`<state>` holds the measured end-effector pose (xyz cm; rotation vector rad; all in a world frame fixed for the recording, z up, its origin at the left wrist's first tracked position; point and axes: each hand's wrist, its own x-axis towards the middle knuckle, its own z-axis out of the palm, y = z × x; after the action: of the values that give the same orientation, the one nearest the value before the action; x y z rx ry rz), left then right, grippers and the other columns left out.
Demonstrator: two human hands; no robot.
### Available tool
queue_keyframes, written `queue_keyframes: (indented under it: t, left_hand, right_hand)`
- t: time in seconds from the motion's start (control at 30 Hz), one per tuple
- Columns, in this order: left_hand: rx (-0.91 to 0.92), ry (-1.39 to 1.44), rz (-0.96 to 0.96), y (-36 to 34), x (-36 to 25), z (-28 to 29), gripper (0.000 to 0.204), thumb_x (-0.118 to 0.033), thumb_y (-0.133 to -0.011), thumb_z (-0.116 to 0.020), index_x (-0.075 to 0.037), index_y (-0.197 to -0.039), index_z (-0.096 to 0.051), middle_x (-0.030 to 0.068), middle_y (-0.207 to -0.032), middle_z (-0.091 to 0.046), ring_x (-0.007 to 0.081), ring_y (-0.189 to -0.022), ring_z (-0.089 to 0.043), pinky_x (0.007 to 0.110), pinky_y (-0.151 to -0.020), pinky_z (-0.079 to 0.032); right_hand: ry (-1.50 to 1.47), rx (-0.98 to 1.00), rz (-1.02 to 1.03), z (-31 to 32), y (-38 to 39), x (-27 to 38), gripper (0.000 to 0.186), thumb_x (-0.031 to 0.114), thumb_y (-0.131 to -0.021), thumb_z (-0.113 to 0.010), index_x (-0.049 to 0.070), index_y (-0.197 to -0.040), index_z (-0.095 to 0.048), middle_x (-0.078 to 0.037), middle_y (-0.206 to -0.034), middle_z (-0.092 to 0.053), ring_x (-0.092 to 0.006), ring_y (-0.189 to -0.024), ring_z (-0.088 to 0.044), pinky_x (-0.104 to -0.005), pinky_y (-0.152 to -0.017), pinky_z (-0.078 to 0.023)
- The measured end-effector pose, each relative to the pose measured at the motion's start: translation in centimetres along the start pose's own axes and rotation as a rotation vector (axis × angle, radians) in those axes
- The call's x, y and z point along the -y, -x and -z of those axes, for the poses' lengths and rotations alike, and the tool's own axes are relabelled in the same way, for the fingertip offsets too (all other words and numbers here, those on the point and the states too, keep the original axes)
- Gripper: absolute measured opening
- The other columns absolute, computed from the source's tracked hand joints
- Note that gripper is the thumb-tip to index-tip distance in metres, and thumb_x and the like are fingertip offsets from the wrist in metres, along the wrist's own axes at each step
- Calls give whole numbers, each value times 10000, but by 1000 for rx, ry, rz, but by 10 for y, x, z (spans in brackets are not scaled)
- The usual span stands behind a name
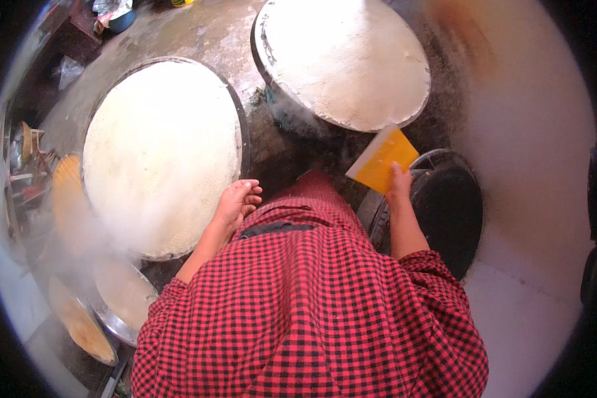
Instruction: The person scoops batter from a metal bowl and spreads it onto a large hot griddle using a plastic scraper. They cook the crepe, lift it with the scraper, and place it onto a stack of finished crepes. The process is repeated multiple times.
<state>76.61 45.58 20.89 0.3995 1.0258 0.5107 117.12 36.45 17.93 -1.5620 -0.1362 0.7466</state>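
My right hand (398, 184) grips a flat yellow scraper (386, 161) with a pale straight edge. It is held tilted, close to the near rim of a large round pan of white, batter-like stuff (351, 63). My left hand (235, 204) hangs in front of my body with its fingers loosely bent and a little apart, and nothing shows in it. Beside it on the left is a second large round pan of the same white stuff (162, 152), its surface spread nearly to the rim. Whether the left hand touches that rim I cannot tell.
A dark round lid or pan (450, 212) stands right of my right forearm, against a pale wall (530, 166). At lower left are a metal basin (125, 292) and a round tan tray (79, 322). Steam drifts over the left pan. A blue tub (121, 22) sits at the far left.
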Motion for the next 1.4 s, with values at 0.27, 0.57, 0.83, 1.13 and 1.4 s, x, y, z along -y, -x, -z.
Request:
queue_keyframes:
  t: [0.27, 0.57, 0.83, 1.13, 1.4]
  left_hand:
    - [-132, -29, -18, -58, -32, -44, 203, -187, -908, -447, -47, -1027, -531, 54, -861, -599, 131, -670, -576, 233, -523, -460]
    - [-310, -20, 15, -112, -69, -117, 192, -187, -907, -453, -50, -1013, -536, 52, -860, -603, 129, -677, -583, 230, -529, -466]
    - [-528, 51, 91, -111, -79, -141, 195, -172, -912, -436, -33, -1024, -517, 68, -876, -596, 132, -688, -581, 229, -556, -469]
    - [-675, 115, 116, -101, -73, -145, 219, -179, -927, -407, -14, -1032, -505, 89, -871, -598, 169, -700, -590, 275, -584, -487]
    - [-774, 181, 118, -87, -63, -150, 222, -160, -912, -441, -11, -1059, -514, 87, -881, -596, 158, -707, -587, 267, -599, -478]
  right_hand:
    - [-146, -497, -64, 21, -185, 5, 383, 124, -823, -537, -8, -1173, -457, -148, -1103, -536, -299, -936, -562, -434, -763, -490]
    - [111, -229, -181, 32, -404, 97, 333, 167, -831, -570, 18, -1124, -517, -122, -1034, -586, -275, -879, -587, -428, -777, -483]
    - [451, 171, -171, -50, -568, 198, 343, 223, -790, -601, 9, -1055, -557, -112, -964, -602, -246, -833, -580, -374, -749, -458]
    - [918, 365, -42, -286, -605, 254, 347, 214, -806, -576, 10, -1086, -550, -130, -984, -607, -263, -855, -582, -392, -738, -446]
    - [1305, 746, 628, -465, -584, 227, 305, 251, -755, -619, 10, -941, -623, -131, -868, -626, -220, -792, -592, -359, -680, -459]
